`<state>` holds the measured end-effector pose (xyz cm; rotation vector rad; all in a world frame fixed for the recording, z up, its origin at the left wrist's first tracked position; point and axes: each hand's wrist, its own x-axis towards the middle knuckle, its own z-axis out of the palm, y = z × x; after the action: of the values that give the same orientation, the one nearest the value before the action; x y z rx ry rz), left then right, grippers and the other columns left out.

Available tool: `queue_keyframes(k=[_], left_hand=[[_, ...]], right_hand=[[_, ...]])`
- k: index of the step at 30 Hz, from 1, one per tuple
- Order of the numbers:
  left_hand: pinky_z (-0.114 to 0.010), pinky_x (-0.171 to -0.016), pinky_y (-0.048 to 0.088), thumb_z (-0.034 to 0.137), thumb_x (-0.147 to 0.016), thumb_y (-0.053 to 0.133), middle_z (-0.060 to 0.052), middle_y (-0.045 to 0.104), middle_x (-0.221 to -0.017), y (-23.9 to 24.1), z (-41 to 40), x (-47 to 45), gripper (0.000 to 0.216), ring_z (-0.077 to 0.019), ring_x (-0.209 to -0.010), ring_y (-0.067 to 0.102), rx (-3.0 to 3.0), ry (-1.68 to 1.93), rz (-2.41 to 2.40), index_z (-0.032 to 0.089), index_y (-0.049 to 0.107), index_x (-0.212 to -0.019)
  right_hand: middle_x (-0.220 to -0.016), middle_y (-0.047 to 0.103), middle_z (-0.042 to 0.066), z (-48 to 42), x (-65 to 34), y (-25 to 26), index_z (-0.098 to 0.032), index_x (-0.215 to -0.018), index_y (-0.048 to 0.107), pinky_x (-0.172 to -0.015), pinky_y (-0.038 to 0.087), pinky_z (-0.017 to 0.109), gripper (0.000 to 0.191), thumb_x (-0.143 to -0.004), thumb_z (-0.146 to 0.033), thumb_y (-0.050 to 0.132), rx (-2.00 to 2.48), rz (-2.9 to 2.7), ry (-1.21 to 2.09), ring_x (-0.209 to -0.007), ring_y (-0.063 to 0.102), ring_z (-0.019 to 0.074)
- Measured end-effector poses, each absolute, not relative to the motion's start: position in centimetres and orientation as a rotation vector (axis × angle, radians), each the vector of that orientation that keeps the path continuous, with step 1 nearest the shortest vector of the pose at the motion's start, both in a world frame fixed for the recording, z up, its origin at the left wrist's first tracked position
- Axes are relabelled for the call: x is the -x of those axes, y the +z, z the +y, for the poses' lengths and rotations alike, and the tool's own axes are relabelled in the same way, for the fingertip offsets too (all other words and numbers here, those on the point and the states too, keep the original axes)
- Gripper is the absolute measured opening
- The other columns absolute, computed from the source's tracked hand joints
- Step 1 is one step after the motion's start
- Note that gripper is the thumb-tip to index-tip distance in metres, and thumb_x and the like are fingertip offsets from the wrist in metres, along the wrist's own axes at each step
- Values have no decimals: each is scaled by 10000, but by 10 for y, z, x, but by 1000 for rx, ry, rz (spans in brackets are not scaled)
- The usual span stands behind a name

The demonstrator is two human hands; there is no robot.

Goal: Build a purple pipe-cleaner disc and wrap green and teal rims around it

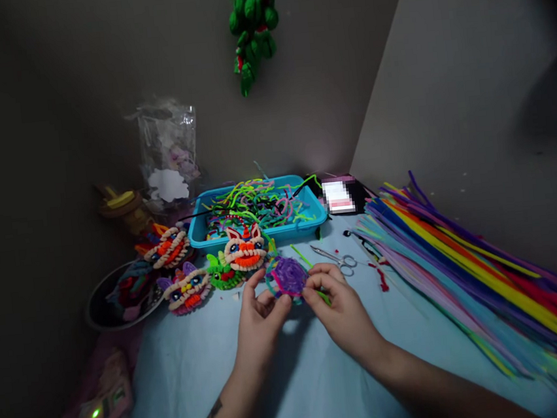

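Note:
Between my two hands is a round purple pipe-cleaner piece [292, 275] wound in a coil, with pink and teal strands along its left edge. My left hand [263, 312] pinches its lower left side with thumb and fingers. On the opposite side, the fingers and thumb of my right hand [333, 296] close on its edge, where a lime-green pipe cleaner [324, 296] sticks out. Just behind sit finished pipe-cleaner animal heads: an orange and cream one [244, 248] and a green one [224, 271]. Scissors [333, 256] lie beyond my right hand.
A blue tray [261, 235] of pipe-cleaner scraps stands at the back. Long coloured pipe cleaners [462, 270] cover the right side. Two more animal heads [187, 288], a dark bowl [94, 312] and a device with a green light [107, 396] are at left.

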<state>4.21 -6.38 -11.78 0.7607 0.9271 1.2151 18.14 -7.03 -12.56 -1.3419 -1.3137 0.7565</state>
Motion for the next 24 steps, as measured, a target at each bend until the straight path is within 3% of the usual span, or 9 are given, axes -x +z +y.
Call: queue_keyframes(k=[4, 9, 12, 16, 19, 21, 24], left_hand=[[-251, -726, 481, 170, -623, 815, -67, 738, -890, -120, -63, -44, 730, -140, -755, 667, -686, 1214, 872, 177, 401, -1223], [-257, -736, 497, 160, -605, 824, -67, 738, -912, -122, -62, -46, 732, -149, -756, 681, -656, 1238, 873, 176, 423, -1217], [-267, -751, 499, 155, -605, 823, -80, 732, -948, -121, -62, -44, 738, -159, -777, 684, -680, 1261, 889, 171, 427, -1228], [-254, -730, 494, 174, -621, 816, -70, 732, -917, -120, -62, -42, 729, -155, -755, 684, -705, 1258, 916, 173, 424, -1235], [-262, -759, 492, 171, -608, 824, -66, 728, -940, -121, -63, -43, 724, -164, -798, 683, -697, 1251, 864, 176, 432, -1218], [-269, -750, 494, 182, -604, 828, -50, 729, -892, -121, -64, -44, 734, -166, -772, 683, -683, 1221, 855, 181, 431, -1221], [-272, -684, 496, 193, -553, 855, -17, 716, -744, -120, -64, -44, 796, -164, -657, 671, -642, 1164, 900, 174, 429, -1225]], right_hand=[[-956, 507, 66, -71, -180, -125, -202, -702, 608, -810, 498, 317, 131, -800, -286, 586, 1343, -1341, 737, -959, 557, 211], [-953, 523, 68, -75, -176, -126, -206, -703, 616, -690, 527, 283, 110, -798, -249, 580, 1336, -1421, 695, -930, 581, 204], [-998, 533, 67, -76, -182, -126, -214, -770, 616, -773, 520, 324, 33, -787, -232, 594, 1328, -1516, 589, -993, 571, 216], [-1036, 563, 80, -77, -195, -95, -221, -911, 593, -839, 501, 363, 101, -811, -235, 585, 1257, -1773, 390, -1008, 577, 222], [-903, 650, 67, -82, -200, -43, -234, -846, 629, -718, 498, 371, 57, -832, -248, 576, 1188, -2206, 125, -849, 609, 234], [-789, 680, 51, -90, -202, -14, -256, -720, 632, -579, 468, 358, 147, -838, -320, 572, 1035, -2356, -86, -681, 604, 216], [-755, 691, 19, -119, -214, -16, -324, -676, 641, -528, 462, 356, 177, -818, -419, 593, 946, -2160, -79, -636, 603, 198]])
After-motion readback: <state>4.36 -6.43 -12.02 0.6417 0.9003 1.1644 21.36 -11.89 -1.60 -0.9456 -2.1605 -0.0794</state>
